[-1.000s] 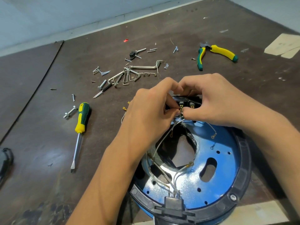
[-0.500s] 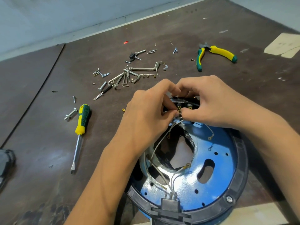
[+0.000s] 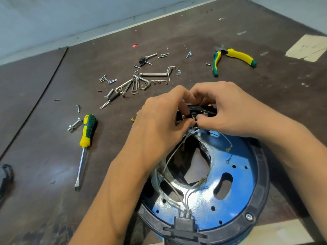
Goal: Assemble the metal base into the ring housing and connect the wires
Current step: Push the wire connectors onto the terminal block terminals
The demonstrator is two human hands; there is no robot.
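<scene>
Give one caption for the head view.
Left hand and right hand pinch a wire at the ring housing.

We read the metal base (image 3: 235,190) at 5 o'clock as glossy blue-painted metal, the ring housing (image 3: 261,174) around it as matt black plastic. Wires (image 3: 185,208): smooth pale sheathing. Table (image 3: 44,165): worn matt brown board. Screwdriver (image 3: 85,138) at 9 o'clock: plastic grip, polished steel shaft. Screws (image 3: 109,80) at 11 o'clock: bright metal.

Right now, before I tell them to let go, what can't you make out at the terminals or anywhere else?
- Head view: whether the wire is seated on the terminal block; pinching fingertips of the left hand and right hand cover the joint.
- Head view: near side of the ring housing, cut off by the bottom edge.
- Head view: dark object at the left edge, mostly out of frame.
</scene>
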